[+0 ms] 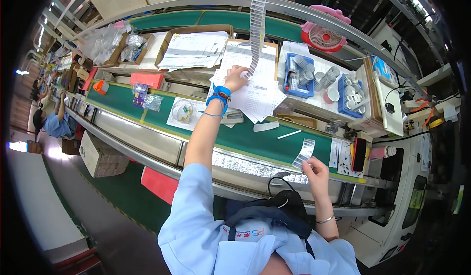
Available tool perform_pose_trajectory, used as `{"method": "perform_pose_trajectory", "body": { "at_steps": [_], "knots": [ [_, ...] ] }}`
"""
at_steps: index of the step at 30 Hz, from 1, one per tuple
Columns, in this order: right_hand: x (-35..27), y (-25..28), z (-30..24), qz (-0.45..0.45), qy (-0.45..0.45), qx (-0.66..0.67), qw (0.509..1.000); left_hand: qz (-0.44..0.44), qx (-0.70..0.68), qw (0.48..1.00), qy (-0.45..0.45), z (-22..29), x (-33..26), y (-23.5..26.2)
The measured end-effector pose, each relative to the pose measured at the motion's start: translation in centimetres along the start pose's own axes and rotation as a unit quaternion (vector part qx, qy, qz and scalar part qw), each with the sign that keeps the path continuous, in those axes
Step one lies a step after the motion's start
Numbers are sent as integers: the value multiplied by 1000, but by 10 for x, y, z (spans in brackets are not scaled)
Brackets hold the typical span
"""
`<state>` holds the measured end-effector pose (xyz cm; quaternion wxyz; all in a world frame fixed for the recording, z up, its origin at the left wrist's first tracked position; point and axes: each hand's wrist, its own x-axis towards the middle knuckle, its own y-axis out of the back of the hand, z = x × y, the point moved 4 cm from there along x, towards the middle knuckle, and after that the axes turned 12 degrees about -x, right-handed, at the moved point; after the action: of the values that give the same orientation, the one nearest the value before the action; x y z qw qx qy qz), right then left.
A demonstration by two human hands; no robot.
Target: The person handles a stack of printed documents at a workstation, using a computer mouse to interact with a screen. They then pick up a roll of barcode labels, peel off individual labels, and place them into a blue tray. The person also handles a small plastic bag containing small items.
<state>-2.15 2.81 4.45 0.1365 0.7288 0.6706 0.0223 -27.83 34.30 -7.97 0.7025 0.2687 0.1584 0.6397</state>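
My left hand [236, 78], with blue bands on its wrist, reaches far forward over the papers. Its fingers are closed at the lower end of a long strip of labels [256, 34], which rises past the metal rail. Under that hand lie printed sheets [245, 98] and a clipboard [273, 54]. Nearer to me, my right hand [318, 173] pinches a short strip of labels [304, 152] above the near edge of the green conveyor belt [235, 136]. A small white label piece [266, 126] and a white stick [289, 134] lie on the belt between my hands.
On the belt are a clear round dish [183, 111], purple packets [140, 94] and an orange cup [101, 87]. Blue bins [300, 89] with label rolls [326, 78] stand right, below a pink fan [326, 32]. A phone [359, 155] sits far right. Another person [58, 123] is at left.
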Motion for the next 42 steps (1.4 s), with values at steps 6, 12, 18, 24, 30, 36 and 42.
{"method": "perform_pose_trajectory", "body": {
  "at_steps": [6,12,18,24,30,36,42],
  "knots": [
    [-2,-6,-19,-1,20,-35,999,-16,22,999,-34,8,-4,4],
    [6,-6,-25,-24,54,-43,997,17,-291,956,25,69,-75,17],
    [3,-23,-36,-91,92,-39,991,21,-514,855,74,139,-178,29],
    [0,-31,-48,-110,132,-70,983,8,-589,804,79,180,-219,53],
    [1,-37,-56,-110,155,-91,977,-19,-613,784,98,190,-236,61],
    [-4,-39,-59,-90,175,-110,974,-75,-676,720,134,182,-251,61],
    [-6,-39,-60,-80,176,-121,974,-80,-680,718,127,185,-255,68]
  ]
}}
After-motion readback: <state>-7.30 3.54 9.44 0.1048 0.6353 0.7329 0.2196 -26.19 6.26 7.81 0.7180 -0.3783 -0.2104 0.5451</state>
